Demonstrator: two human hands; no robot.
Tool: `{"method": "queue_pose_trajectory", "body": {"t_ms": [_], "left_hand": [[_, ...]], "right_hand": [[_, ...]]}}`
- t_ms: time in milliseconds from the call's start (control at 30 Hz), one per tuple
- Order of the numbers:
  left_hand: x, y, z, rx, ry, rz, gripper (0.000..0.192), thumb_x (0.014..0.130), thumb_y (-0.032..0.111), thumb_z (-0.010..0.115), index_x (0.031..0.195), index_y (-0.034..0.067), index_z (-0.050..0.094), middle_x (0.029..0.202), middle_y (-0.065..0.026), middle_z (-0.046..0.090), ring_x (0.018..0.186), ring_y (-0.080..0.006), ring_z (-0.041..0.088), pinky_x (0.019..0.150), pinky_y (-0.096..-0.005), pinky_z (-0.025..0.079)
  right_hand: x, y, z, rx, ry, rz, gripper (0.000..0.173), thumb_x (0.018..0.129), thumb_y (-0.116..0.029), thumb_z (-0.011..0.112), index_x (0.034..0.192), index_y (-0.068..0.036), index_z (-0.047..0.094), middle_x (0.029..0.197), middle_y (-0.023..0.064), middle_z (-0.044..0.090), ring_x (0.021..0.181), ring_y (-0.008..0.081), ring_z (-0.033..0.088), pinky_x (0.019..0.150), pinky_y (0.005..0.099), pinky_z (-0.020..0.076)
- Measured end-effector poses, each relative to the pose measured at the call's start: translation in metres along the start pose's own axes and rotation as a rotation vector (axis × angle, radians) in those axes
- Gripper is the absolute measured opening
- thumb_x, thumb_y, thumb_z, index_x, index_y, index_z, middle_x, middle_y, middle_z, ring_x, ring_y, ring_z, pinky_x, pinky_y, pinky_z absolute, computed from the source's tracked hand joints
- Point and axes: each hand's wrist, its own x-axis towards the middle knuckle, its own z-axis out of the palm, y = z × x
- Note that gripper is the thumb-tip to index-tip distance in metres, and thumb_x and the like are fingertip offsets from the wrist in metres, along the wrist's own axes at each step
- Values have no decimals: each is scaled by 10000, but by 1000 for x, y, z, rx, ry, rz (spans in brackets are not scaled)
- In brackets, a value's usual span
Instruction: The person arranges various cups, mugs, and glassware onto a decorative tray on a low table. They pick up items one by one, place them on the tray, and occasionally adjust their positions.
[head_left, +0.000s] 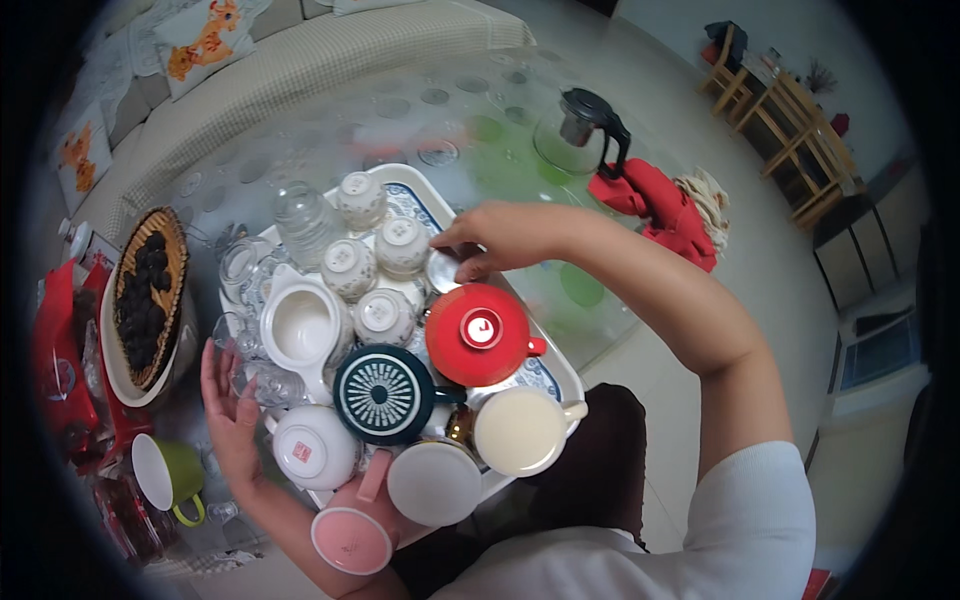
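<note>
A white tray with a blue pattern holds several upside-down cups and mugs. My right hand bends over its right edge, fingers around a small whitish round piece beside the red lidded cup; whether it grips the piece cannot be told. My left hand is spread at the left edge, by small clear glasses and a white cup. Between the hands are a white pitcher, a dark green mug and several patterned cups. Nearest me are pink, white and cream mugs.
A glass teapot with black lid and a red cloth lie beyond my right arm. At left are a basket of dark fruit, red packages and a green mug. A covered sofa borders the glass table.
</note>
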Motion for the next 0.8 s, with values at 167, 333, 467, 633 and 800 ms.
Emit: {"method": "queue_pose_trajectory", "body": {"t_ms": [167,333,467,633,800], "left_hand": [[0,2,2,9,11,-7,883,823,324,717,1524,83,237,1486,-182,373,1371,-284,346,1109,-378,285],[1,-2,-2,-10,-8,17,879,833,344,711,1525,87,235,1486,-193,369,1376,-292,342,1110,-364,271],[4,-4,0,18,-14,23,949,807,472,729,1525,93,237,1483,-195,373,1376,-298,344,1105,-389,272],[0,-6,-3,67,35,5,1025,774,583,723,1527,98,225,1483,-189,375,1376,-301,342,1102,-440,266],[0,-4,-1,26,8,-3,992,802,547,711,1529,93,211,1489,-184,369,1387,-297,332,1112,-450,260]], "right_hand": [[-1,-2,4,-46,-12,26,577,839,-251,722,1324,-5,530,1040,169,651,919,328,636,810,412,497],[-1,-13,-1,-99,-48,64,548,863,-246,698,1339,-39,521,1059,172,649,941,344,634,827,422,495],[-18,-12,10,-100,196,71,466,886,-245,670,1290,-45,549,1063,159,654,943,345,637,845,418,500],[-81,-35,11,109,500,128,375,906,-240,644,1215,-33,598,1089,139,652,957,306,645,840,394,513],[-134,-47,68,301,397,131,346,886,-207,657,1173,-17,618,1029,156,655,932,308,643,822,387,510]]}}
